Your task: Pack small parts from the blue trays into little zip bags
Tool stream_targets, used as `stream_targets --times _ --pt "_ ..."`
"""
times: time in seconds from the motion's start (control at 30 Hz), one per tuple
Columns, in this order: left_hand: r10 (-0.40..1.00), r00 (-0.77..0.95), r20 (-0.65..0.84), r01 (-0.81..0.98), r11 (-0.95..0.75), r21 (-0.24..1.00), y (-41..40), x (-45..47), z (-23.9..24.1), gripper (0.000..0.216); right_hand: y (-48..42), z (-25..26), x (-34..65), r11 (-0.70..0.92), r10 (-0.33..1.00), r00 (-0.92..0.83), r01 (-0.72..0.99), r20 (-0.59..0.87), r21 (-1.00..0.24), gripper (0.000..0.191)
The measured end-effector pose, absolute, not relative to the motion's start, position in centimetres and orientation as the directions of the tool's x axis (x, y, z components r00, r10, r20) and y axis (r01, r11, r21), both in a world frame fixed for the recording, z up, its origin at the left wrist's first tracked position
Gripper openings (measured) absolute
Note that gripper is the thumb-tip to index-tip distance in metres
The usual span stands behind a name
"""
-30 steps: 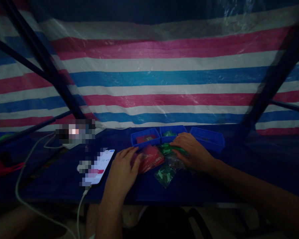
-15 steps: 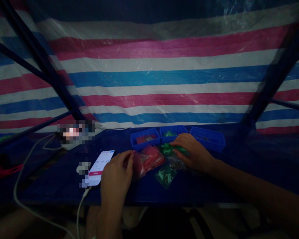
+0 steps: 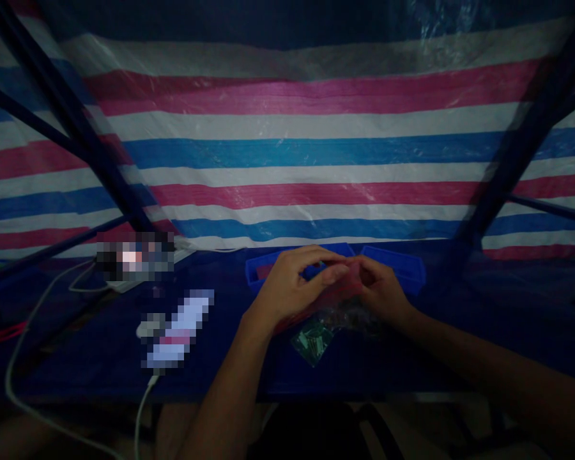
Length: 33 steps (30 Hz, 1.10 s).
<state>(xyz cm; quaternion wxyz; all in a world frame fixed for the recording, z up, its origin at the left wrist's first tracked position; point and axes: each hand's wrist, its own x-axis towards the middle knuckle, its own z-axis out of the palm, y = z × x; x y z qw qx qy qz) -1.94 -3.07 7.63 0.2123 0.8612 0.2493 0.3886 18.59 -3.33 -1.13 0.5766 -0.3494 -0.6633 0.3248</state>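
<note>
My left hand and my right hand meet above the dark blue table, fingers curled round a clear bag of red parts held between them. Under the hands lie a clear bag of green parts and another clear bag with dark contents. Just behind the hands stand three small blue bins: the left bin with something red inside, the middle one mostly hidden by my fingers, and the right bin.
A phone with a white cable lies left of the hands, beside a blurred power strip. A striped tarp hangs behind the table, with dark frame poles at both sides.
My left hand lifted the red bag from the table up and to the right. My right hand left the green bags and came to grip the red bag too.
</note>
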Motion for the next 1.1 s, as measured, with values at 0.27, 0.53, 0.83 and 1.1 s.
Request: stream_targets --times 0.27,0.53,0.83,1.1 --pt "0.792 0.479 0.379 0.215 -0.525 0.824 0.2 -2.8 3.1 0.032 -2.8 -0.9 18.6 0.420 0.907 0.006 0.005 0.420 -0.908 0.033" --pt "0.809 0.483 0.335 0.147 -0.452 0.880 0.7 -3.2 2.3 0.035 -2.4 -1.3 18.8 0.425 0.905 -0.028 0.042 0.424 -0.904 0.032" --pt "0.822 0.313 0.475 0.150 -0.537 0.830 1.4 -3.8 1.3 0.031 -2.2 -1.5 18.5 0.389 0.919 -0.038 -0.078 0.393 -0.918 0.030" --pt "0.811 0.426 0.402 0.160 -0.505 0.848 0.3 -3.4 1.6 0.030 -2.4 -1.1 18.9 0.369 0.929 -0.028 -0.023 0.369 -0.929 0.037"
